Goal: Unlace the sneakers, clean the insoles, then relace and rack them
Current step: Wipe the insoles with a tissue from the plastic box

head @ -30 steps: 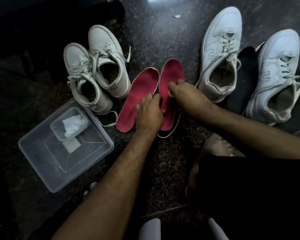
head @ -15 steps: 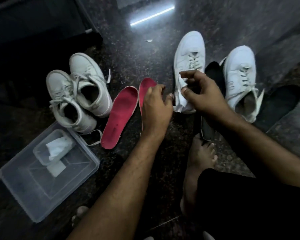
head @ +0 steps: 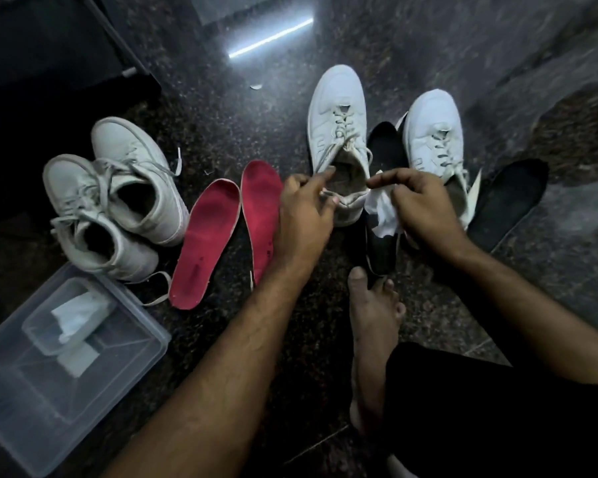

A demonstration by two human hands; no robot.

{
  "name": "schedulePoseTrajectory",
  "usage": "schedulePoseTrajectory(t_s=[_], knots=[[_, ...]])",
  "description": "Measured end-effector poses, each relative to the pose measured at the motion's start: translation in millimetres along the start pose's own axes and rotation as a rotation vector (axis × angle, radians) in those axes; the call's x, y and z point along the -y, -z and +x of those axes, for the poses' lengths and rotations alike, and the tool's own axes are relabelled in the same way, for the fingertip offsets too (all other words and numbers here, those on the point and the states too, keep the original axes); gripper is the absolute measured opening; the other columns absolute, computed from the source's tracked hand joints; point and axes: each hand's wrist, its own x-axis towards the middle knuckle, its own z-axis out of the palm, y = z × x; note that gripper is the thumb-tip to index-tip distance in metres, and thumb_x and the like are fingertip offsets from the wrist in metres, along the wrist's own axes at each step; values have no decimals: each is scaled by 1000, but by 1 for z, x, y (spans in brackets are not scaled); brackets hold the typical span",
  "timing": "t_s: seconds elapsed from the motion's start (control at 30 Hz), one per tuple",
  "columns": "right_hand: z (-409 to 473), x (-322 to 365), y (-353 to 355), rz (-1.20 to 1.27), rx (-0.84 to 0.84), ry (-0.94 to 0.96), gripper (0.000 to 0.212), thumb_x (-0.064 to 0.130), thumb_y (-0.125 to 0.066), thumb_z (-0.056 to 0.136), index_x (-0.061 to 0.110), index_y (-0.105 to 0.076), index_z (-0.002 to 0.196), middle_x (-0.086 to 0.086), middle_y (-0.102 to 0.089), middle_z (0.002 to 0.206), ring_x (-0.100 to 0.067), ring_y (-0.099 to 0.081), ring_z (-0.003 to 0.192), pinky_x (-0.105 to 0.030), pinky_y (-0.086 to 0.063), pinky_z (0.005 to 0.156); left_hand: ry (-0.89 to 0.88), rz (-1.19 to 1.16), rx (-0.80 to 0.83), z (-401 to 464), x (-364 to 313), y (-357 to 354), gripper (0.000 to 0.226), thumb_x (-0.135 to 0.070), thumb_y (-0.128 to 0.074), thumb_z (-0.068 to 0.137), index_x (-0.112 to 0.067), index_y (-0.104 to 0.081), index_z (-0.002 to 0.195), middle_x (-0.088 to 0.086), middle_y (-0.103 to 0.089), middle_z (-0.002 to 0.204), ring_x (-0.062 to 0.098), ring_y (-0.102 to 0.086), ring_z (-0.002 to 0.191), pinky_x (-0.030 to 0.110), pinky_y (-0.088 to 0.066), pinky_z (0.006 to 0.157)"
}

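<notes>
A dark speckled stone floor [head: 221, 108] is seen from above. Left of the two red insoles [head: 204, 250], a clear plastic tub [head: 142, 343] and a pair of grey-white laced sneakers [head: 118, 198] are set. Right of them, a whiter pair [head: 339, 132] is stood with black insoles [head: 508, 198] between and beside.

The left hand [head: 301, 219] is curled at the near sneaker's heel; whether anything is pinched cannot be told. A white wipe [head: 380, 210] is held in the right hand [head: 425, 208].

The wipe could tear or slip if tugged. No brand or writing can be read.
</notes>
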Motion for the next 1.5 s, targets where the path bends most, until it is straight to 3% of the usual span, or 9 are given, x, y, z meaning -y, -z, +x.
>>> schedulePoseTrajectory(t_s=[0.17, 0.3, 0.47, 0.73, 0.83, 0.93, 1.2, 1.33, 1.5], knots=[[18, -10, -4, -255, -42, 12, 27, 34, -49, 92, 18, -71, 92, 6, -70, 92, -12, -63, 88, -28, -44, 74, -123, 265, 104, -1, -6, -2, 37, -35, -82, 78, -22, -71, 111, 10, -47, 125, 28, -50, 116, 38, -47, 98], [20, -27, -15, -583, 35, 81, 48, 53, -54, 94, 10, -64, 111, -9, -68, 107, -25, -61, 103, -26, -35, 73, -116, 306, 67, 0, -6, -7, 30, -11, -78, 78, -10, -64, 105, 15, -47, 122, 31, -53, 110, 42, -48, 96], [26, -14, -43, -563, 127, 118, 44, 44, -53, 97, 5, -67, 85, -11, -64, 76, -29, -62, 81, -34, -38, 65, -156, 218, -35, -5, 9, 10, 21, 3, -65, 77, -7, -59, 94, 15, -49, 115, 27, -54, 101, 38, -51, 85], [30, 4, -74, -508, 162, 230, 32, 39, -53, 96, 11, -68, 90, -4, -65, 78, -22, -61, 79, -30, -32, 62, -75, 161, -161, -6, 23, 37, 23, 8, -74, 73, -5, -61, 86, 12, -49, 106, 12, -45, 90, -3, -31, 77], [33, 1, -75, -519, 172, 205, 30, 37, -54, 96, 13, -71, 100, -5, -71, 94, -22, -64, 91, -27, -35, 67, -73, 158, -137, -2, 24, 35, 25, 9, -73, 72, -8, -61, 85, 9, -47, 107, 15, -51, 90, 6, -46, 79], [34, -4, -68, -486, 168, 173, 29, 35, -56, 94, 17, -71, 111, -3, -73, 107, -20, -65, 103, -30, -48, 84, -76, 155, -123, 0, 26, 32, 29, 6, -76, 70, -12, -60, 85, 6, -45, 108, 21, -55, 92, 38, -56, 80], [39, 16, -58, -332, 39, 206, 24, 10, -53, 88, 19, -74, 97, 8, -74, 92, -3, -67, 89, -18, -49, 81, -10, 54, -119, 7, 27, 33, 27, -13, -88, 70, -12, -67, 87, 4, -46, 112, 15, -54, 99, 24, -52, 87], [45, 9, -44, -521, 32, 186, 16, 25, -62, 89, 17, -71, 100, -1, -72, 97, -17, -65, 95, -23, -43, 76, -133, 204, -191, 7, 13, 26, 34, -45, -77, 81, -11, -70, 84, 9, -53, 108, 24, -51, 105, 31, -44, 90], [37, -15, -12, -908, 55, 199, 39, 33, -66, 90, 2, -57, 112, -25, -61, 105, -42, -60, 99, -45, -47, 81, -274, 176, -122, 0, -8, -2, 16, -26, -67, 88, -10, -65, 88, 9, -57, 98, 29, -57, 95, 45, -48, 82]])
